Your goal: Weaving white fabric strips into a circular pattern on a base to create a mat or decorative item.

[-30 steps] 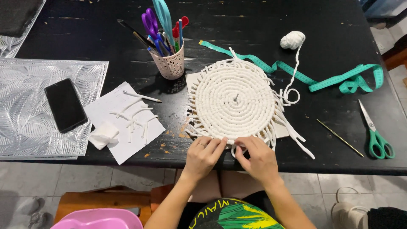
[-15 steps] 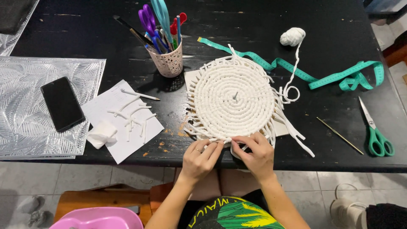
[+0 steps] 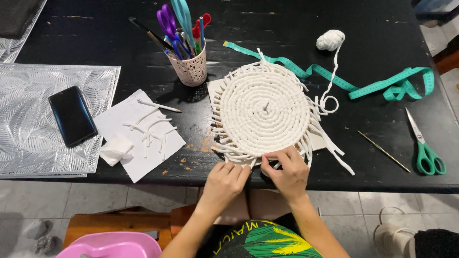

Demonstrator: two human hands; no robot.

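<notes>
A round coiled mat of white cord (image 3: pixel 267 110) lies on the black table (image 3: pixel 363 28), with loose cord ends sticking out all around its rim. My right hand (image 3: pixel 288 173) pinches the cord ends at the mat's near edge. My left hand (image 3: pixel 227 180) is beside it at the table's front edge, fingers curled against the same near rim; what it holds is hidden. A cord runs from the mat's right side up to a small white ball of cord (image 3: pixel 330 40).
A cup of pens and scissors (image 3: pixel 190 64) stands behind the mat. A green measuring tape (image 3: pixel 377 86), green-handled scissors (image 3: pixel 427 150) and a thin stick (image 3: pixel 384 151) lie right. Left: paper with cut cord pieces (image 3: pixel 143 129), a phone (image 3: pixel 72 115) on a silver placemat.
Both hands have stayed at the mat's near edge, with only small finger movements on the cord ends. The mat has not shifted.
</notes>
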